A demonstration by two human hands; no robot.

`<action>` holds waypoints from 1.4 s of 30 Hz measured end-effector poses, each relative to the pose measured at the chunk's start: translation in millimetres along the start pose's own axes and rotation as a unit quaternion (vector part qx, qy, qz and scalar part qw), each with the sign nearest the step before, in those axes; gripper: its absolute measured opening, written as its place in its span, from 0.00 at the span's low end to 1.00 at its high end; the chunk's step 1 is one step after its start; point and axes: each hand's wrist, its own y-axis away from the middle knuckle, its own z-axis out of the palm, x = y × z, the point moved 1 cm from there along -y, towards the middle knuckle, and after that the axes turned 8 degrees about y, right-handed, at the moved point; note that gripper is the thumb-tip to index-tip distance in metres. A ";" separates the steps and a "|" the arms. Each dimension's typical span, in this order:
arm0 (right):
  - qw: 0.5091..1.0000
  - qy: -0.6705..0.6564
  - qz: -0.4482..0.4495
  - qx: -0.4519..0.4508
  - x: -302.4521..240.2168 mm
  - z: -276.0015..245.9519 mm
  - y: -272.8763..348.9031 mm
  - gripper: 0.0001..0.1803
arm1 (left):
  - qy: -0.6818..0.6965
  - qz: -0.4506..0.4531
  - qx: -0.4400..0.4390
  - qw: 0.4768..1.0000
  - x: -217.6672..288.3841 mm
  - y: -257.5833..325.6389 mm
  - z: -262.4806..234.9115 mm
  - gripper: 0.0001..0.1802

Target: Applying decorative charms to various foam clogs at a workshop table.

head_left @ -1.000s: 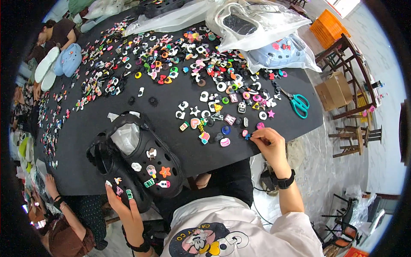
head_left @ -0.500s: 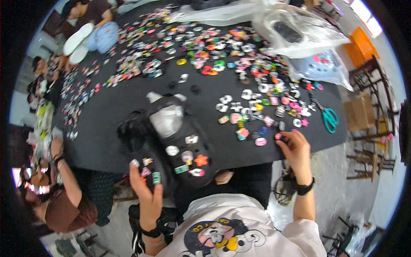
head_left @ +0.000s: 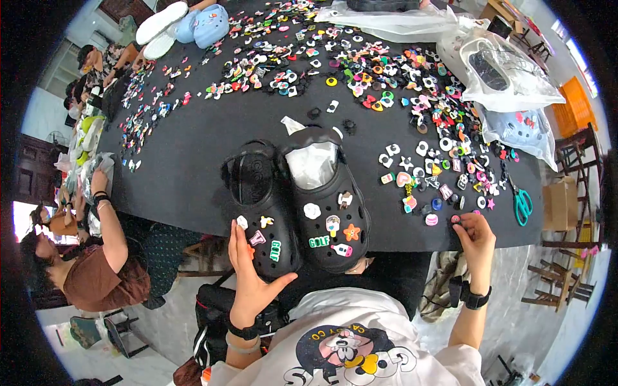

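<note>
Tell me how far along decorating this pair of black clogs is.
Done: the right clog carries about five charms, the left clog about four. In hand: the left hand steadies the left clog's toe while the right hand picks at the loose charms on the table. Left: many holes on both clogs look unfilled.

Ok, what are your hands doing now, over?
Left hand open against left black clog. Right hand pinching a small charm at table edge.

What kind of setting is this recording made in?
Probably a small workshop where clogs are decorated: a black table strewn with small colourful shoe charms, a pair of black clogs already carrying some, bagged shoes at the far edge, and other people seated alongside.
</note>
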 end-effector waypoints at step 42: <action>0.997 -0.041 0.066 -0.010 13.8 -18.7 20.5 0.05 | 0.156 0.002 0.059 0.986 -23.1 8.7 -0.1 0.62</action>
